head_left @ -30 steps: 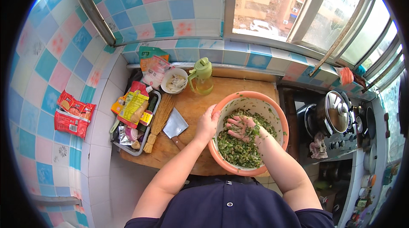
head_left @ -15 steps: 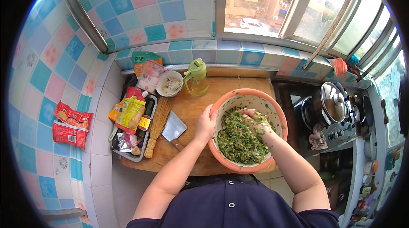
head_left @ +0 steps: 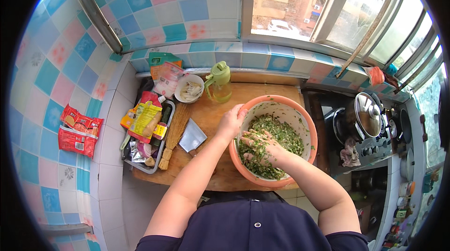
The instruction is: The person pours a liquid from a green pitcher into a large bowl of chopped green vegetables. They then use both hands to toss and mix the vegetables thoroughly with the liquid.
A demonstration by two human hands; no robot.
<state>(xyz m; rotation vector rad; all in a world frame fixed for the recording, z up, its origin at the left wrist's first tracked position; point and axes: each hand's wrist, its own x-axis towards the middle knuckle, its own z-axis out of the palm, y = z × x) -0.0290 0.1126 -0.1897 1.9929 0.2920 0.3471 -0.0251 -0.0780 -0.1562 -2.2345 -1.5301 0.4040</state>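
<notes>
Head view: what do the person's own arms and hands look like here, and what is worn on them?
Both forearms are bare to above the elbow; no gloves, watch or rings are visible. The left hand looks clean. The right hand has bits of chopped greens stuck to its fingers. A dark navy short-sleeved top with a small button covers the shoulders.

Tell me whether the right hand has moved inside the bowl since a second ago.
Yes. The right hand has slid from the middle of the chopped greens toward the near-left wall of the orange bowl, closer to the left hand gripping the rim.
</notes>
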